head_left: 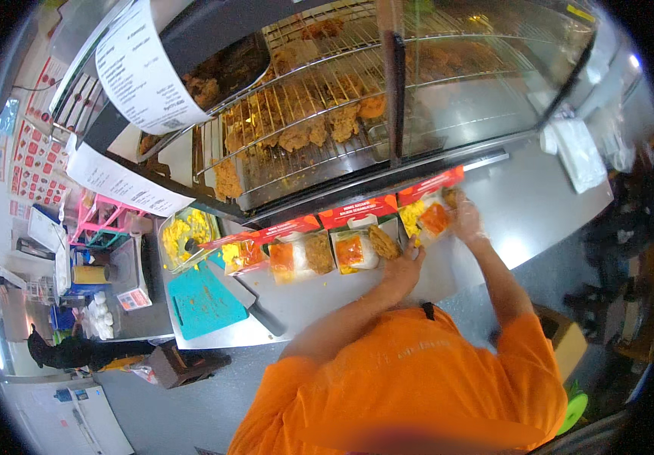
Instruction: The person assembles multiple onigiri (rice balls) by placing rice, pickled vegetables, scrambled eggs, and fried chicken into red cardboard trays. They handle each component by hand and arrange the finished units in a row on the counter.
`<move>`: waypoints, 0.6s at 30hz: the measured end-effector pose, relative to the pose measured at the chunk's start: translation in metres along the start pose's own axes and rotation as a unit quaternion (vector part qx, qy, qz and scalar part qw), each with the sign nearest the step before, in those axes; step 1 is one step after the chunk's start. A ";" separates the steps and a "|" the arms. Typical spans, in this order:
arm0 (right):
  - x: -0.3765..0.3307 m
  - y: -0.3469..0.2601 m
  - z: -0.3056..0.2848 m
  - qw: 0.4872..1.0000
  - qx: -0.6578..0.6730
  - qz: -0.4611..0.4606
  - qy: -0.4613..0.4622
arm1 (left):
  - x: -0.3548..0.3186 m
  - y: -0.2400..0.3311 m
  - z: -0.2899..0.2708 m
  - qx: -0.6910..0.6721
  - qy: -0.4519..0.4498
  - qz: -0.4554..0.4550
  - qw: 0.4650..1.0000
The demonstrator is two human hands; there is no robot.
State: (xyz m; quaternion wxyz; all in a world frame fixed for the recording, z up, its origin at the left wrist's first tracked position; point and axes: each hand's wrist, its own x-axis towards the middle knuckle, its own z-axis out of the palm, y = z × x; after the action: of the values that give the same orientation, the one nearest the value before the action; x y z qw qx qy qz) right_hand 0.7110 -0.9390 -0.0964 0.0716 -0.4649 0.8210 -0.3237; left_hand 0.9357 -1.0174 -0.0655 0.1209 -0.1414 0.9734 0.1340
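Observation:
A row of open food boxes with red lids stands along the counter, holding white rice, orange-red sauce, yellow scrambled egg and fried chicken. My right hand is closed at the right side of the rightmost box, its fingertips on a brown piece of fried chicken. Fingers stretched out, my left hand lies at the near left corner of that box. Just left of it, another piece of fried chicken sits in the neighbouring box. Farther left is a box with rice and chicken.
A glass-fronted warmer with fried chicken on wire racks stands behind the boxes. To the left are a clear tub of scrambled egg, a teal cutting board and a knife. White plastic bags lie at the right.

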 end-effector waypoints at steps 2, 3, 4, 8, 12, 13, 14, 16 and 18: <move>0.000 0.002 0.004 0.985 -0.038 0.171 0.005 | 0.001 0.001 0.008 -0.017 0.009 -0.003 1.000; 0.000 0.003 0.008 0.980 -0.085 0.169 0.065 | 0.002 0.003 0.012 -0.032 0.008 -0.005 0.999; 0.000 0.002 0.009 0.984 -0.095 0.131 0.077 | 0.003 0.004 0.016 -0.049 0.007 -0.005 0.999; 0.000 -0.019 -0.008 0.991 -0.101 0.090 0.008 | 0.003 0.004 0.025 -0.066 0.054 -0.015 0.996; 0.015 -0.083 -0.068 0.852 -0.415 -0.089 -0.307 | -0.018 -0.012 0.024 -0.177 0.170 0.008 0.969; 0.021 -0.108 -0.076 0.879 -0.344 -0.269 -0.190 | -0.028 -0.018 0.022 -0.168 0.213 0.009 0.963; 0.026 -0.137 -0.083 0.921 -0.272 -0.258 -0.106 | -0.039 -0.025 0.021 -0.213 0.227 0.005 0.950; 0.056 -0.205 -0.076 0.912 -0.272 -0.305 0.029 | -0.062 -0.043 0.016 -0.281 0.246 -0.015 0.928; 0.108 -0.274 -0.069 0.906 -0.299 -0.296 0.052 | -0.093 -0.060 0.013 -0.309 0.257 -0.034 0.915</move>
State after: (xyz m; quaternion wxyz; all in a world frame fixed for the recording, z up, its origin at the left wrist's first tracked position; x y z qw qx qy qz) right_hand 0.8183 -1.0926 0.1406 -0.2128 -0.6688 0.7062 -0.0934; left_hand 1.0433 -1.0468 -0.0662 -0.1789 -0.2338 0.8757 0.3828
